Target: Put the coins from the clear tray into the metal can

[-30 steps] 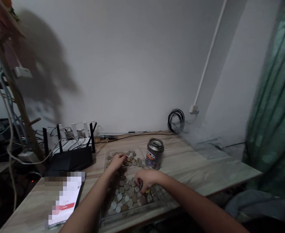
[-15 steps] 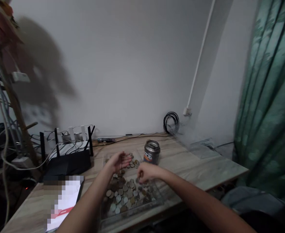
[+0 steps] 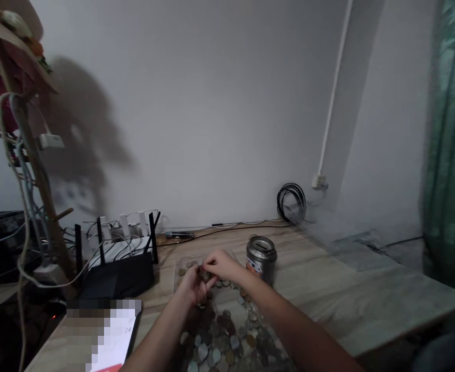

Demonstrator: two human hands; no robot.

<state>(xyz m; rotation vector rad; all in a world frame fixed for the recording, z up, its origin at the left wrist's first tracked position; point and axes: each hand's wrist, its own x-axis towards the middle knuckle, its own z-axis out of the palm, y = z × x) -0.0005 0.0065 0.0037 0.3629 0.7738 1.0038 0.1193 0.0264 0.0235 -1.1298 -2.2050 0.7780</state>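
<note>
A large spread of silvery and brownish coins (image 3: pixel 222 343) lies in a clear, shallow plastic tray (image 3: pixel 176 279) in front of me. Above its far part, my left hand (image 3: pixel 197 288) is turned palm up, its fingers curled around what look like coins. My right hand (image 3: pixel 222 267) reaches across from the right, thumb and fingers pinched together at the left fingertips. The small piece in that pinch looks like a coin, though the fingers mostly hide it. Just right of my right hand stands a grey metal coin bank (image 3: pixel 261 254), upright, with a slotted lid and a coloured label.
On the left sit a black router (image 3: pixel 121 276) with upright antennas and a tablet-like screen (image 3: pixel 114 330), partly blurred out. A coil of black cable (image 3: pixel 291 202) leans against the wall. A dark tube-shaped item (image 3: pixel 179 235) lies at the table's back. A green curtain (image 3: pixel 450 155) hangs at right.
My right hand has lifted from the coins and moved up and left to my left hand. The left fingers, stretched out before, are now curled. The view has shifted slightly.
</note>
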